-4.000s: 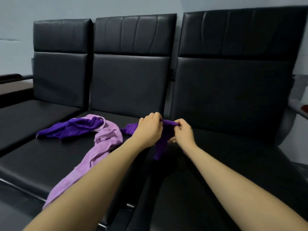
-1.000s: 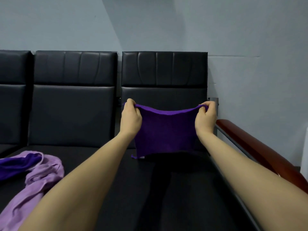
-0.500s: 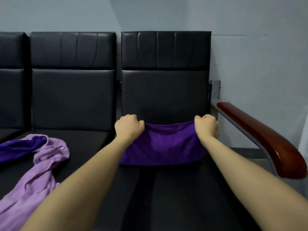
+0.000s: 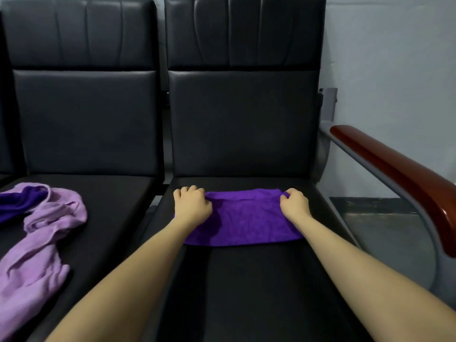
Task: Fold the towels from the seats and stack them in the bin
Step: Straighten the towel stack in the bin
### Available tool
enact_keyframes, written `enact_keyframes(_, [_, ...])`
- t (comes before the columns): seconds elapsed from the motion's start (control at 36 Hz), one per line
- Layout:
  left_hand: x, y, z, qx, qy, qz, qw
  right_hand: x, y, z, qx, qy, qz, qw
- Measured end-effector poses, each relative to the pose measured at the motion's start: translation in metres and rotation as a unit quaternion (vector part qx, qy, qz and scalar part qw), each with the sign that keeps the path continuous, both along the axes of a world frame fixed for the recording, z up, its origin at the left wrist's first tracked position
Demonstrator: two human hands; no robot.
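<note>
A bench (image 4: 259, 287) of joined black seats stands against a pale grey wall (image 4: 394, 58). The cushions are smooth, faintly glossy leather-like padding: flat square seat pans, tall backs split into a plain lower panel and a headrest with shallow vertical seams. At the right end a curved, glossy red-brown armrest (image 4: 399, 174) sits on a grey metal frame (image 4: 429, 233), with grey floor showing beneath it.

On the right seat a dark purple towel (image 4: 246, 220) lies flat near the backrest, a wide, soft, nappy rectangle with its far edge doubled over into a narrow band. The left hand (image 4: 191, 206) grips the far left corner with fingers curled under into a fist. The right hand (image 4: 293, 202) pinches the far right corner, fingers bent round the fabric. Both bare forearms reach in from the near edge.

On the middle seat, well apart from the spread towel, a lilac towel (image 4: 44, 243) lies crumpled, thin and wrinkled, trailing toward the front edge. A second dark purple cloth (image 4: 19, 201) is bunched against its far end, partly cut off by the frame, so its shape is hard to judge.
</note>
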State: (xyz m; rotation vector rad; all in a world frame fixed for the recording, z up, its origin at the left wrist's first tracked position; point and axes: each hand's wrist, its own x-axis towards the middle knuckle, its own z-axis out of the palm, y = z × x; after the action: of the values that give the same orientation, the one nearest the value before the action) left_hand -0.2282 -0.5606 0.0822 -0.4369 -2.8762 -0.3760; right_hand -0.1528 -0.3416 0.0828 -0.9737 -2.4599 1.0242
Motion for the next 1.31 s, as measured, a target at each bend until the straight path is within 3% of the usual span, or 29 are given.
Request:
enact_keyframes(0.14, [-0.005, -0.002, 0.001, 0.28, -0.021, -0.007, 0.96, -0.002, -0.001, -0.007, 0.053, 0.076, -0.032, 0.995])
enact_keyframes(0.22, [-0.01, -0.002, 0.006, 0.333, -0.01, -0.017, 0.943, -0.008, -0.003, -0.003, 0.071, 0.111, -0.056, 0.99])
enact_keyframes(0.39, [-0.025, -0.002, 0.015, 0.15, 0.071, 0.053, 0.985, -0.026, -0.006, 0.004, 0.11, 0.108, -0.046, 0.987])
enact_keyframes(0.67, [-0.04, 0.004, -0.008, 0.005, -0.008, 0.108, 0.994, -0.047, -0.01, -0.009, 0.201, 0.004, 0.002, 0.98])
enact_keyframes(0.78, [-0.034, 0.003, -0.019, -0.002, -0.001, 0.119, 0.993, -0.041, -0.017, -0.025, 0.252, 0.039, 0.158, 0.954])
enact_keyframes(0.94, [-0.011, 0.0, -0.022, -0.012, -0.043, 0.167, 0.985, -0.029, -0.023, -0.031, 0.236, -0.02, 0.373, 0.897])
enact_keyframes(1.06, [-0.001, -0.008, -0.025, -0.027, -0.082, 0.213, 0.973, -0.019, -0.026, -0.029, 0.258, -0.088, 0.39, 0.88])
enact_keyframes(1.14, [0.002, -0.017, -0.025, -0.057, -0.081, 0.193, 0.976, -0.011, -0.028, -0.03, 0.275, -0.123, 0.383, 0.873])
enact_keyframes(1.31, [0.01, -0.032, -0.024, -0.014, -0.092, 0.149, 0.984, 0.003, -0.033, -0.029, 0.285, -0.153, 0.381, 0.866])
